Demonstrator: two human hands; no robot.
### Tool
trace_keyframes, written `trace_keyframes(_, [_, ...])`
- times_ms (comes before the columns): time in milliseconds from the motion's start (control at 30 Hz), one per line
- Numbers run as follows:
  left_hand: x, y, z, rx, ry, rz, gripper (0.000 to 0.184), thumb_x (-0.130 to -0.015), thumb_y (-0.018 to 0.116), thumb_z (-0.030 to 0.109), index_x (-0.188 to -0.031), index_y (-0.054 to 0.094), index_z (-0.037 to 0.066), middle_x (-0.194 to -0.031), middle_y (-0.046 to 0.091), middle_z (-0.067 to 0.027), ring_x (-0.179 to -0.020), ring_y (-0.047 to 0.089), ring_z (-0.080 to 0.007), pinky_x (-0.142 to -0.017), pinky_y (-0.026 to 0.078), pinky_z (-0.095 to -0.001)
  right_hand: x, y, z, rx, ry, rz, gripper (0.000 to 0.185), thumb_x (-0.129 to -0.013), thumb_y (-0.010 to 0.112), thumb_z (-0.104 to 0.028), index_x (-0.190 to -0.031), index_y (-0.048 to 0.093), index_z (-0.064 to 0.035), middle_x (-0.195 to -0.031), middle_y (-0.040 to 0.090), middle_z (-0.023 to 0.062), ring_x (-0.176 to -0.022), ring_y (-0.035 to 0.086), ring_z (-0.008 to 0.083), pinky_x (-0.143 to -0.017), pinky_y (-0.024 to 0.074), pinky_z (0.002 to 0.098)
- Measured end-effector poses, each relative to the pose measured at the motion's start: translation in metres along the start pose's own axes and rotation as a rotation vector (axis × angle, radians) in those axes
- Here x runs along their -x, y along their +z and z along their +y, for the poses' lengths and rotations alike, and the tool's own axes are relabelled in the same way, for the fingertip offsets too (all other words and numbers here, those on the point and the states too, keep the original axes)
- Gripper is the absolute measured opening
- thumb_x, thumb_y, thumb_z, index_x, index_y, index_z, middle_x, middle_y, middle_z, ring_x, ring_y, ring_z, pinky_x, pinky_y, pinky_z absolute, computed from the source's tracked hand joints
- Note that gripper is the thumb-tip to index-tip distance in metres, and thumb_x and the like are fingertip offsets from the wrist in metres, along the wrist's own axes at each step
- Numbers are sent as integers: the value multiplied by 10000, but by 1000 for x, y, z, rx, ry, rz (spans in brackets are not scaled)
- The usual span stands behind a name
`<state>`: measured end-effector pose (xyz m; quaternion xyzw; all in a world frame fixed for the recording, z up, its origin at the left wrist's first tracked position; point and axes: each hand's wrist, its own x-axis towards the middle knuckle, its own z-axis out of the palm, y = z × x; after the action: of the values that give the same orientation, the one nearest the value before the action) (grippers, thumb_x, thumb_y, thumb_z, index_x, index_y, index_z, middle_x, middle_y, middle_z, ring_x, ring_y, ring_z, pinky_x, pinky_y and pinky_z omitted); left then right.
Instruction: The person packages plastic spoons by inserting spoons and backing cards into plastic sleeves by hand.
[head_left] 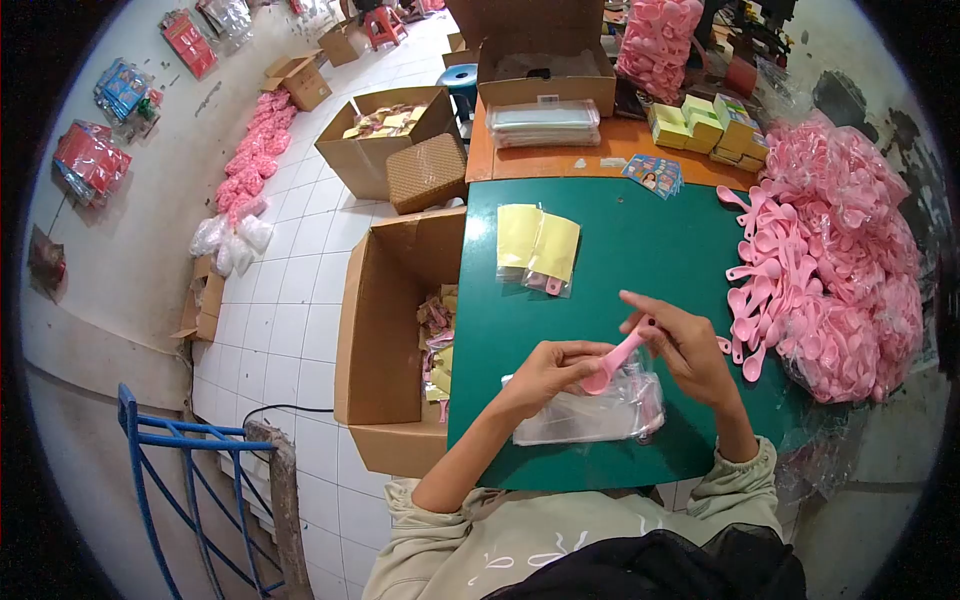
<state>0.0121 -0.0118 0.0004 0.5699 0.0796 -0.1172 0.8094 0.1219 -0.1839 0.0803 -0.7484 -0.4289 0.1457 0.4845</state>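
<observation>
Over the green table, a pink plastic spoon slants between my two hands. My right hand pinches the handle's upper end, its index finger stretched out to the left. At the bowl end, the fingers of my left hand close on the spoon; its thumb is partly hidden. Beneath both hands lies a stack of clear plastic bags. Farther up the table are two packets with yellow cards in clear sleeves, with a bit of pink showing at the bottom of one.
Loose pink spoons and bulging bags of spoons cover the table's right side. An open carton with yellow-and-pink packets stands on the left. Small yellow-green boxes and clear sleeves sit on the orange surface behind. A blue metal rack stands lower left.
</observation>
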Motion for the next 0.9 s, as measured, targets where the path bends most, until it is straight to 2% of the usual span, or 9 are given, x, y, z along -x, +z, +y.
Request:
trace_keyframes(167, [4, 3, 2, 18, 29, 24, 429, -891, 591, 252, -1200, 538, -40, -1042, 623, -91, -911, 607, -136, -779, 529, -281, -5, -2, -2, -39, 3, -103, 343, -900, 516, -56, -1238, 466, -33, -886, 652, 109, -703, 603, 138, -619, 479, 261])
trace_keyframes(267, [5, 9, 6, 52, 18, 29, 394, -903, 575, 273, -1167, 576, -19, -979, 632, -63, -862, 598, -102, -760, 532, -262, -4, 1, 12, -248, 83, 25, 366, -877, 552, -42, -1229, 453, -25, -861, 655, 97, -711, 601, 112, -613, 480, 251])
trace_keyframes(367, [5, 8, 8, -37, -39, -10, 390, -925, 538, 298, -1131, 596, -28, -952, 636, -61, -869, 594, -101, -768, 534, -267, -5, 2, 16, -292, 40, 121, 297, -846, 612, -53, -1127, 525, -11, -824, 652, 80, -710, 599, 95, -614, 480, 231])
trace_keyframes(433, [2, 7, 6, -134, -117, -12, 394, -934, 521, 312, -1103, 611, -31, -935, 638, -60, -874, 590, -98, -766, 534, -265, -3, 2, 22, -151, -66, 156, 250, -830, 639, -64, -1060, 564, -3, -807, 647, 71, -710, 601, 92, -619, 481, 223])
trace_keyframes(567, [2, 9, 1, -112, -36, -61, 412, -940, 498, 344, -1082, 626, -22, -920, 641, -52, -863, 589, -88, -740, 540, -262, -1, 2, 15, -61, -83, 214, 155, -810, 665, -60, -944, 617, 4, -787, 635, 52, -718, 601, 84, -622, 481, 218])
trace_keyframes(667, [1, 11, 2, -31, -27, -48, 434, -945, 479, 365, -1098, 617, -16, -922, 644, -49, -849, 592, -86, -738, 532, -256, -1, 0, 16, -109, -88, 257, 188, -803, 666, -37, -975, 601, 3, -779, 629, 44, -708, 595, 76, -621, 483, 218])
trace_keyframes(767, [0, 13, 5, 50, -73, -30, 434, -948, 473, 367, -1113, 610, -11, -936, 648, -53, -845, 595, -89, -750, 515, -256, -2, -4, 8, -126, -116, 420, 176, -795, 673, -26, -940, 578, 2, -772, 622, 34, -678, 575, 58, -583, 463, 203])
trace_keyframes(833, [5, 23, 16, 17, -112, -1, 415, -951, 474, 347, -1120, 606, -8, -953, 650, -59, -845, 595, -90, -769, 504, -258, 0, -7, 6, -149, -75, 375, 165, -791, 677, -22, -905, 559, -3, -767, 618, 25, -656, 557, 45, -556, 440, 191])
trace_keyframes(900, [3, 17, 12, 25, -10, -72, 399, -959, 462, 322, -1137, 592, -10, -980, 648, -68, -887, 607, -113, -774, 510, -269, 0, -5, 6, -158, -46, 337, 166, -787, 683, -24, -876, 544, -7, -758, 615, 21, -638, 541, 36, -536, 420, 184])
